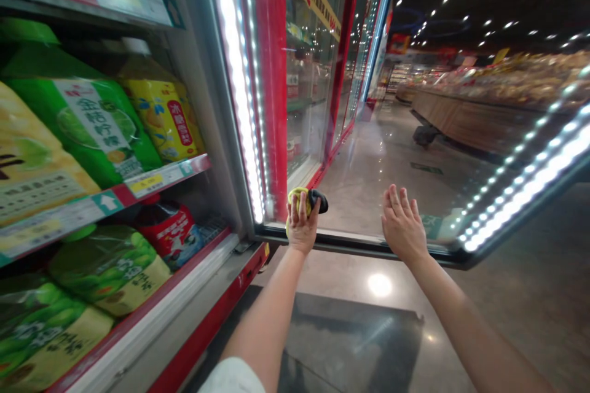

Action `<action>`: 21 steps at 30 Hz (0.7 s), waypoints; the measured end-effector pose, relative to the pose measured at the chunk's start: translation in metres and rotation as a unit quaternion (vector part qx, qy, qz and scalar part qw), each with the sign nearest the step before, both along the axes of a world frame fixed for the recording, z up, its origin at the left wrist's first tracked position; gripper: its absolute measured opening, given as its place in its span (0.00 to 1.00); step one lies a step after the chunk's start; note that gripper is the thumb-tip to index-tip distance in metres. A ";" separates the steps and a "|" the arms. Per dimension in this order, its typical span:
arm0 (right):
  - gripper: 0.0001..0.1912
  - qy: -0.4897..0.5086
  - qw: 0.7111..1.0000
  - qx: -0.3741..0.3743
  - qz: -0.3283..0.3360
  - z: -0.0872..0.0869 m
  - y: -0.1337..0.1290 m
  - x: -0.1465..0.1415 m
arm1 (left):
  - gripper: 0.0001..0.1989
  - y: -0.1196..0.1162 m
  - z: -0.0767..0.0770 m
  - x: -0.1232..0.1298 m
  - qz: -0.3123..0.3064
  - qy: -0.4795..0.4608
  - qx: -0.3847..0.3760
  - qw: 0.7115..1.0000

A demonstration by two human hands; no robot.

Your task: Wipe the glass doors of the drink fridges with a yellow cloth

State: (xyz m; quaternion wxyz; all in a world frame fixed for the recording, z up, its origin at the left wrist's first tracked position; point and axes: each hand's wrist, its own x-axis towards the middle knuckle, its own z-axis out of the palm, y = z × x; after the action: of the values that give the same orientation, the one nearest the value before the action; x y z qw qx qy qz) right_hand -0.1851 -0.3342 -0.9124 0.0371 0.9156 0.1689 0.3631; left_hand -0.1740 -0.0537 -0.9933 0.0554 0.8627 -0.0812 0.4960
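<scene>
A glass cooler door (pixel 343 239), edged with bright light strips, stands swung open in front of me. Low on its pane, near the hinge side, my left hand (pixel 302 226) is closed around a yellow and black cloth (pixel 317 200) and presses it to the glass. The cloth is bunched, and part of it is hidden under my fingers. Farther right, my right hand (pixel 403 226) rests on the lower pane with its fingers stretched out, holding nothing.
Left of me, cooler shelves (pixel 138 184) hold large drink bottles, among them a green bottle (pixel 99 120) and a yellow bottle (pixel 163 110). Through the glass I see red-framed coolers (pixel 276 86), a shiny floor (pixel 364 172) and a long, blurred wood-sided display stand (pixel 461 113).
</scene>
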 end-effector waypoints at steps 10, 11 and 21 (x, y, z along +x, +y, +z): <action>0.49 -0.017 0.999 0.029 0.035 -0.002 0.060 -0.005 | 0.42 0.030 0.007 0.006 -0.005 0.012 0.002 1.000; 0.51 -0.015 0.999 0.031 0.037 -0.004 0.061 -0.002 | 0.42 0.033 0.007 0.005 0.021 0.001 -0.026 0.999; 0.59 -0.002 0.999 0.027 0.035 -0.009 0.062 -0.001 | 0.34 0.039 -0.001 -0.004 0.028 0.018 -0.063 0.998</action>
State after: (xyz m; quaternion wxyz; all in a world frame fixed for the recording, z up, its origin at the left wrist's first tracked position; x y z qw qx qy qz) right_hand -0.1862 -0.2726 -0.9215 0.0005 0.9090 0.1908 0.3705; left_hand -0.1780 -0.0143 -0.9946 0.0968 0.8681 -0.0250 0.4863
